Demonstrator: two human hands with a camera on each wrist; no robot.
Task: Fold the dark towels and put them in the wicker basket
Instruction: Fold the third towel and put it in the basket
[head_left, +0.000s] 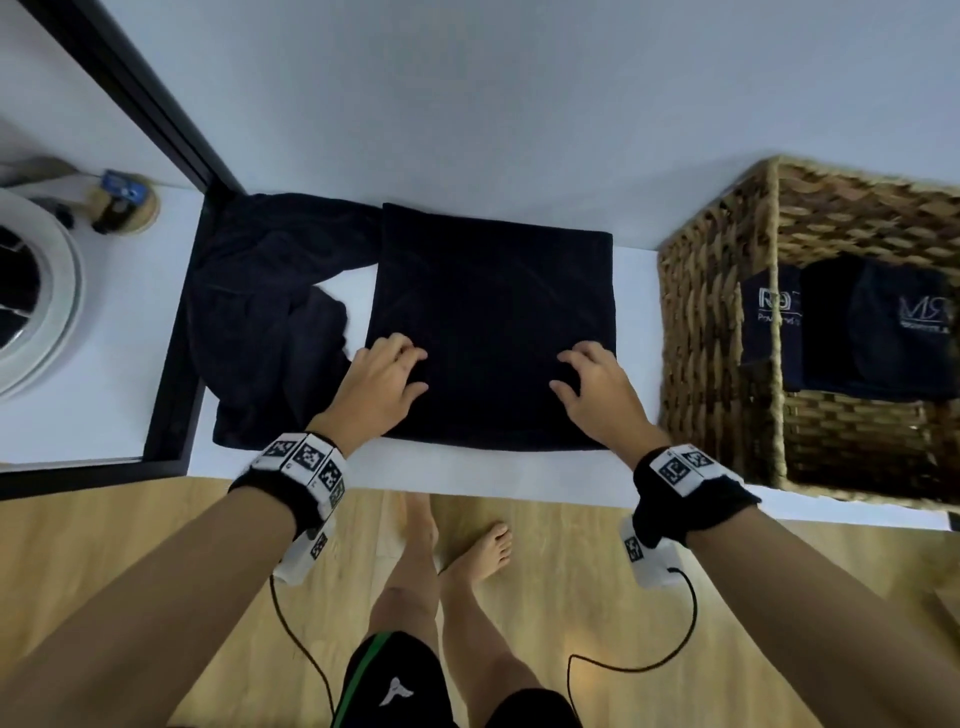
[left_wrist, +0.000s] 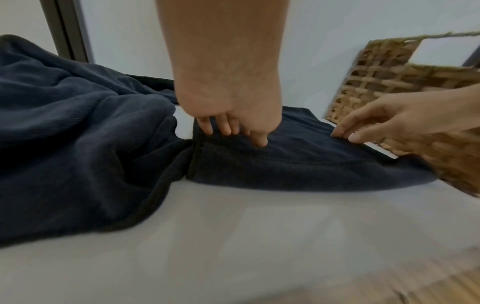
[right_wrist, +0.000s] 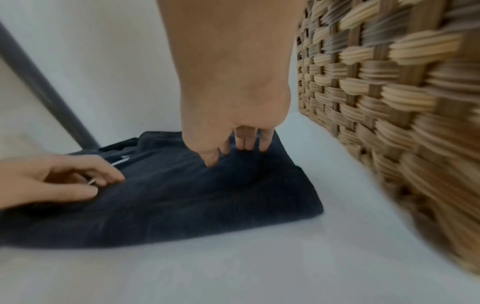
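A dark towel (head_left: 491, 312) lies folded into a flat square on the white counter (head_left: 467, 470). My left hand (head_left: 415, 371) rests bent fingertips on its near left part, close to the left edge (left_wrist: 197, 148). My right hand (head_left: 563, 371) touches its near right part the same way; I see no cloth pinched in either. A crumpled heap of dark towels (head_left: 270, 312) lies to the left, touching the folded one. The wicker basket (head_left: 717, 312) stands to the right with folded dark towels (head_left: 857, 322) inside. The wrist views show the left hand (left_wrist: 233, 133) and the right hand (right_wrist: 233, 152) fingertips-down on the towel (right_wrist: 182, 201).
A black frame (head_left: 176, 364) borders the counter's left end, with a white round fixture (head_left: 47, 296) and a small wooden stand (head_left: 124, 205) beyond it. The wall stands right behind the towels. The basket wall (right_wrist: 376, 92) is close to my right hand. Wood floor lies below.
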